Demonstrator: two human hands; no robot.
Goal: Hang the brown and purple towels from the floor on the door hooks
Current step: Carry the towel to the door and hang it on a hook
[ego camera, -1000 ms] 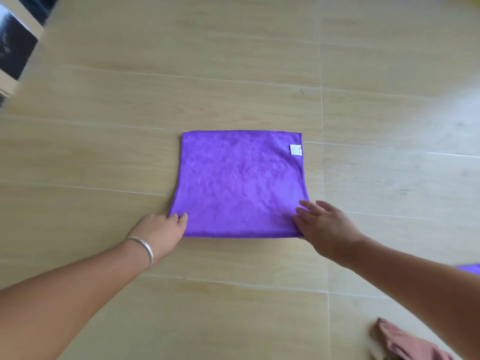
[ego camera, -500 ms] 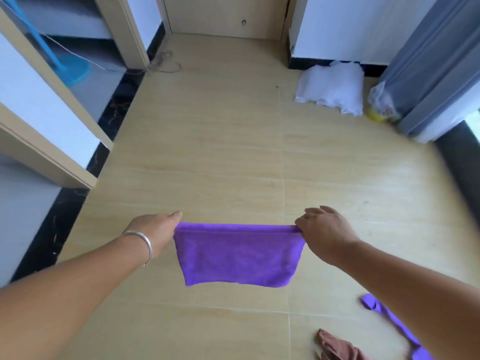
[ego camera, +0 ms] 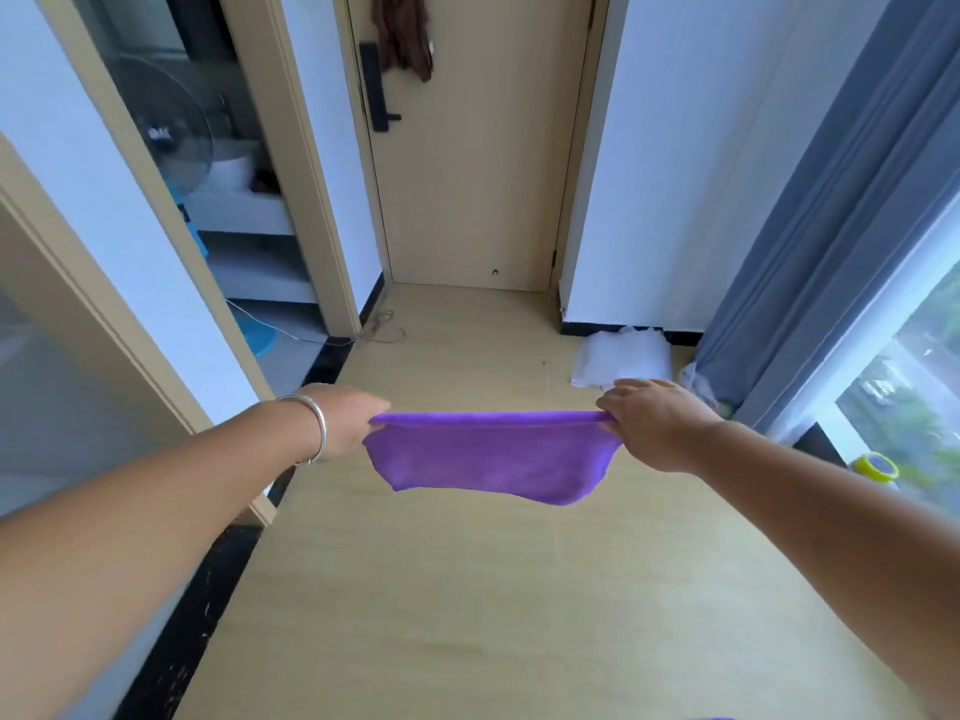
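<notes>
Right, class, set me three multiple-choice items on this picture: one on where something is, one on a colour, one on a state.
1. Where does the brown towel hang?
A. on the door, above the black handle
B. on the grey curtain
C. on the floor by the fan

2. What colour is the towel held between the two hands?
A. white
B. purple
C. yellow

3. How is the purple towel held?
A. flat on the floor under both palms
B. draped over one forearm
C. off the floor, stretched by its top edge

Answers:
1 A: the brown cloth hangs at the top of the door, just over the handle.
2 B: the cloth between the hands is purple.
3 C: the left hand and right hand each pinch a top corner, and the towel sags above the floor.
</notes>
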